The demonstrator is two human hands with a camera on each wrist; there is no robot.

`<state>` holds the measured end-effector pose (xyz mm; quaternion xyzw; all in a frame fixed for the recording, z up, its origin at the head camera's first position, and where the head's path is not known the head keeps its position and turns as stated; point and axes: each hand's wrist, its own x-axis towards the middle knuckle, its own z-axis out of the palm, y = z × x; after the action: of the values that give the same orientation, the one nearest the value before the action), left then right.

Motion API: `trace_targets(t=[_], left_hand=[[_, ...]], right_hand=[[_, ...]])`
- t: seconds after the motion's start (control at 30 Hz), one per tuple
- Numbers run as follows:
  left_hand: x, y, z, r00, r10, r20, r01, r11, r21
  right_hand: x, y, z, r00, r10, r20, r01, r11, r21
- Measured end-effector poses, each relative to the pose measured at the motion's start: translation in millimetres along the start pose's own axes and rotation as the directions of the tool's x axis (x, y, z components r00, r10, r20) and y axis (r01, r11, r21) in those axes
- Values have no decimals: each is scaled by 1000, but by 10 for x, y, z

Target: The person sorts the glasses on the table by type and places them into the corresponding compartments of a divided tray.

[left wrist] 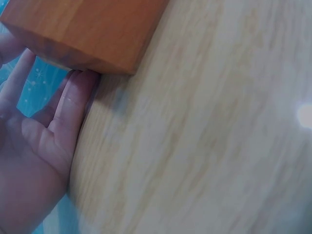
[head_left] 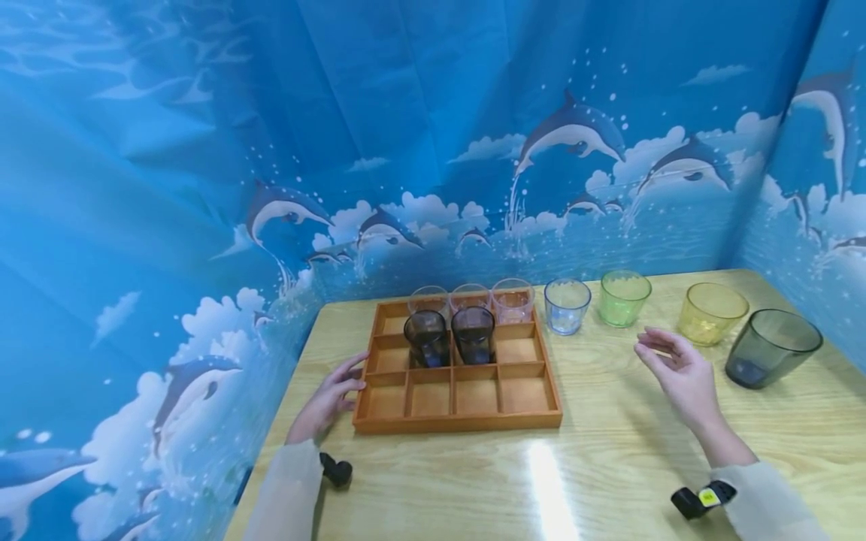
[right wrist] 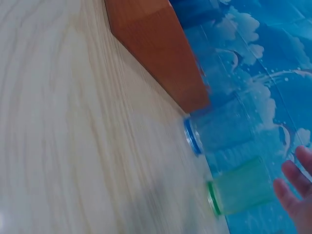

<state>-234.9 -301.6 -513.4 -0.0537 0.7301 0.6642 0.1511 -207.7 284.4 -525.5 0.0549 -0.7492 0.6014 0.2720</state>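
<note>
My left hand (head_left: 329, 396) rests its extended fingers against the left side of a wooden compartment tray (head_left: 457, 423). In the left wrist view those fingers (left wrist: 73, 105) touch the tray's lower edge. My right hand (head_left: 679, 373) is above the table with its fingers loosely bent and nothing between them. A yellow glass (head_left: 710, 315) and a green glass (head_left: 624, 300) are the nearest to it; a blue glass (head_left: 565, 308) stands beside the tray. Two dark glasses (head_left: 428, 340) sit in the tray's middle row. Behind them are three pale pinkish glasses (head_left: 512, 302) in the back row.
A larger smoky grey glass (head_left: 771, 349) stands at the right end of the row, beyond my right hand. The pale wooden table (head_left: 460, 488) meets a blue dolphin-print curtain (head_left: 433, 135) at its back. Bare wood shows in the tray's front compartments.
</note>
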Motion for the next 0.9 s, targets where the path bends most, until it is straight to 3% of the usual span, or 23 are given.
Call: trace_targets(t=[0.13,0.27,0.4,0.53,0.67,0.77,0.9], left_hand=[[0,13,-7,1000,-5,16,5,1000,-1],[6,27,-21,999,-16,43,16,1000,-6],[13,27,-29,999,-22,47,22,1000,-8],[18,18,-22,999,-12,33,12,1000,-17],[28,10,-18,999,7,41,-6,1000,-10],[15,27,-20,998,12,64,-11,1000,-8],[-55,93,-8,996,7,88,-5,1000,-21]], right_hand=[[-33,-466,-113,987,-110,-121,107,994,-30],[-69,-710,-232,938,-245,-246,217,967,-136],[-58,-721,-393,884,-319,-340,217,927,-306],[-18,-578,-632,863,-343,-372,165,886,-434],[-9,-475,-862,895,-259,-363,51,869,-493],[7,-433,-971,928,-96,-359,-101,864,-493],[55,-368,-1037,925,103,-367,-276,846,-456]])
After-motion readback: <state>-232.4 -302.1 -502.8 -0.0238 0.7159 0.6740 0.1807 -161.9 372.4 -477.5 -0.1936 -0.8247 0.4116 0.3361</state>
